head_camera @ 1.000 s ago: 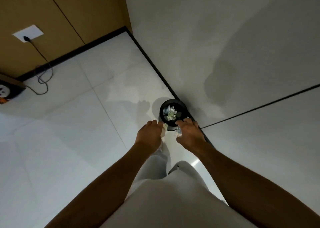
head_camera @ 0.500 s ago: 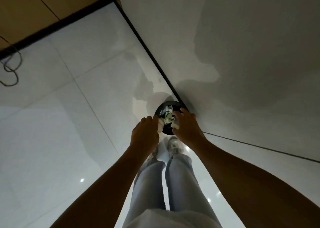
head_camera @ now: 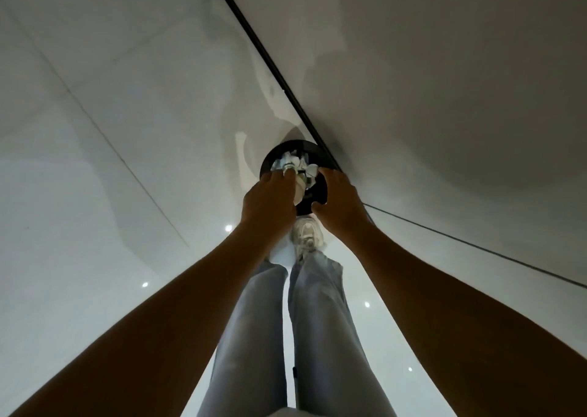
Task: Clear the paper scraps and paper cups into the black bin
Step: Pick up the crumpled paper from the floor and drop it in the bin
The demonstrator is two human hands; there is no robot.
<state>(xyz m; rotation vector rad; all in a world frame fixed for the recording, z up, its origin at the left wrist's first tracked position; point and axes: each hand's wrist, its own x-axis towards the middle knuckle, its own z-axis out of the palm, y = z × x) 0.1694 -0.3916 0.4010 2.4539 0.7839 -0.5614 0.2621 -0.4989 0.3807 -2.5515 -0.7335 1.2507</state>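
- head view: your left hand is over the near-left rim of the black bin, fingers curled down around a pale paper cup that pokes out beside the palm.
- your right hand is at the near-right rim, fingers bent over the edge; whether it holds a scrap or only steadies the bin cannot be told.
- the bin stands on the white floor against the wall, just beyond your shoe. paper scraps already lie inside, near the top.
- change from half a second ago: both hands have moved from the near side of the bin to directly above its mouth, and the left hand now covers part of the opening.
- change from one second ago: your head has tipped further down; the wall socket and cable have left the view.
- meaning for the task: the load appears to be at the drop point, release not yet done.
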